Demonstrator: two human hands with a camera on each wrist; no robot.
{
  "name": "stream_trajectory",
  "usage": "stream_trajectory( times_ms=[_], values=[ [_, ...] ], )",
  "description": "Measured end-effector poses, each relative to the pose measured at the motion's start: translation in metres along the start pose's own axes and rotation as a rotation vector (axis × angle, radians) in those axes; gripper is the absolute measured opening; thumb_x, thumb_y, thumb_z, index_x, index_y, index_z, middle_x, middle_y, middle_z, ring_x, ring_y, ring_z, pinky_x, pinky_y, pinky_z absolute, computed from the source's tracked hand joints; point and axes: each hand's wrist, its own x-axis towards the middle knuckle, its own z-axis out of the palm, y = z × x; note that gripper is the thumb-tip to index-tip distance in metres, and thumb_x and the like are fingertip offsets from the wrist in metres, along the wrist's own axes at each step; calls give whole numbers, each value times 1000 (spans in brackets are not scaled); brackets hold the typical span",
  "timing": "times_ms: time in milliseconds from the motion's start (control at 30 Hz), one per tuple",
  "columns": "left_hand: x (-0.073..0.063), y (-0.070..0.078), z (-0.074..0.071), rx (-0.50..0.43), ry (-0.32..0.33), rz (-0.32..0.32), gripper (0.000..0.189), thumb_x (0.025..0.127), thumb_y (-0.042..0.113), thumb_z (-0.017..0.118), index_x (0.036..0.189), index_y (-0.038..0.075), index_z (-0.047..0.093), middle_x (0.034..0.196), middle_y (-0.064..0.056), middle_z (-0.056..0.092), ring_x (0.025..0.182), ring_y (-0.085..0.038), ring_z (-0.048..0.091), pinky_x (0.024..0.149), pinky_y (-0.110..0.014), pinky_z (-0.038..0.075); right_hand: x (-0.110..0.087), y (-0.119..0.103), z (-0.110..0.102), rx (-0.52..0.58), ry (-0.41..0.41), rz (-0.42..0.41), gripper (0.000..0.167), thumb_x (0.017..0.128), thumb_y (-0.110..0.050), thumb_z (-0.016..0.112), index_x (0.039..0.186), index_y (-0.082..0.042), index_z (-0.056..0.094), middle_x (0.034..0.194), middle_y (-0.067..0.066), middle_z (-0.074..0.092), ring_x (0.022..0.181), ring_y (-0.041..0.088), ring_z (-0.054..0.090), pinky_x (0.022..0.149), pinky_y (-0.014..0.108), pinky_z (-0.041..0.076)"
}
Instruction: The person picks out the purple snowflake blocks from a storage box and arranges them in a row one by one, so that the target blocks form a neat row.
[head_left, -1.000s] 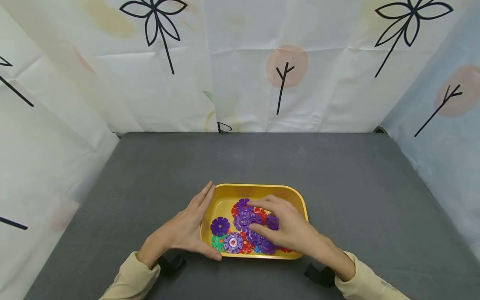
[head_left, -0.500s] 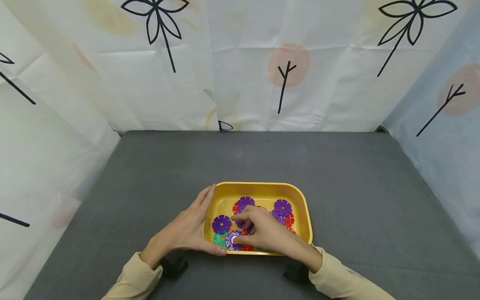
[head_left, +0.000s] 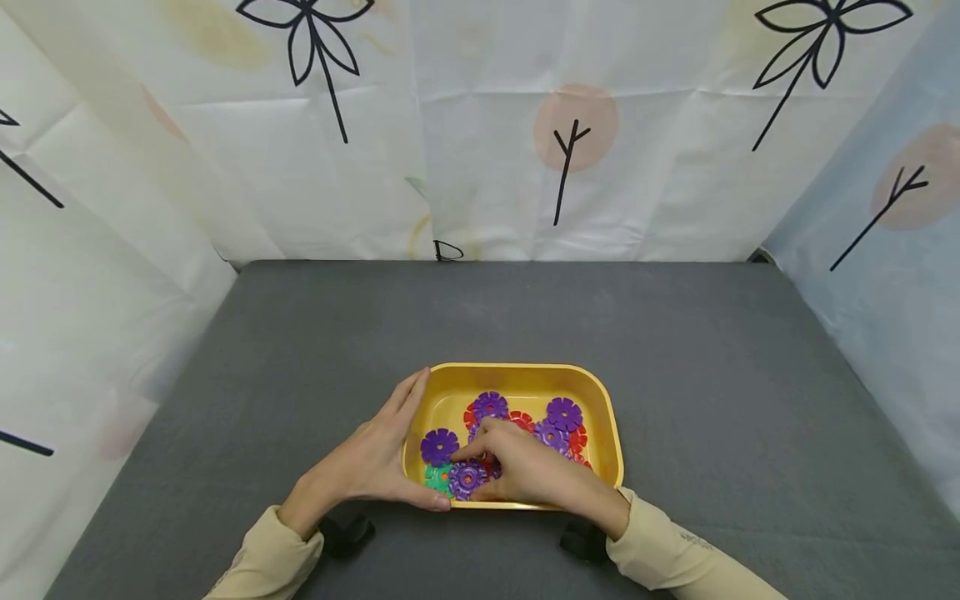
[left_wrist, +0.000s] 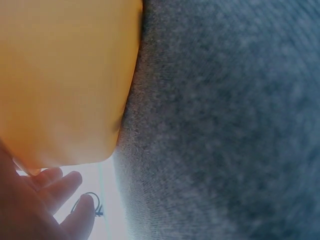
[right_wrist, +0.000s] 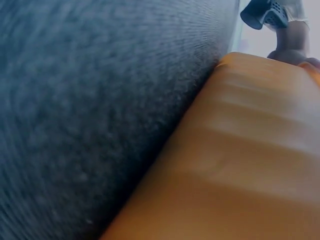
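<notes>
A yellow plastic tray (head_left: pixel 517 375) lies near the front of the table. It holds flower-shaped notched discs: a purple disc (head_left: pixel 439 447) at left, a green disc (head_left: pixel 438 478) in front of it, and red ones (head_left: pixel 519 421) among more purple. My left hand (head_left: pixel 373 458) spans the tray's left end, fingers near the back corner and thumb at the front rim. Over the front left part of the pile, my right hand (head_left: pixel 517 460) reaches down, its index finger and thumb beside a purple disc (head_left: pixel 467 479). The palm hides whether the fingers pinch any disc.
Grey cloth (head_left: pixel 480 312) covers the table around the tray. White patterned fabric (head_left: pixel 480 133) hangs at the back and both sides. Each wrist carries a black strap piece, one of them (head_left: pixel 347 537) below the left hand.
My right hand has moved left and forward over the discs, uncovering purple and red ones at the tray's right. My left hand keeps its place on the tray.
</notes>
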Motion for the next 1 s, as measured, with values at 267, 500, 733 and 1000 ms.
stream_trajectory(
  times_ms=[267,500,733,1000],
  values=[
    [0,-1,0,4,16,24,146,62,66,89,166,22,-4,171,-5,8,130,-27,52,100,-50,57,0,4,2,-130,182,52,50,84,-27,86,127,-5,72,88,2,55,75,10,40,64,21,31],
    [0,-1,-1,12,22,30,146,61,67,88,166,22,-3,171,-4,8,128,-23,53,98,-46,57,0,5,1,-132,195,73,58,77,-32,90,125,-6,73,90,0,52,77,12,41,68,23,32],
    [-1,-2,1,-28,14,18,147,62,64,90,166,22,-5,170,-7,10,128,-23,53,99,-45,57,0,2,3,-148,158,50,45,80,-28,89,116,-5,76,95,0,55,82,11,44,71,21,39],
    [-2,-4,5,-97,41,76,153,58,55,95,165,17,-7,170,-11,8,141,-30,43,109,-57,48,-1,-1,3,-115,84,47,52,78,-29,90,122,-6,74,97,-1,48,84,11,42,71,20,38]
  ],
)
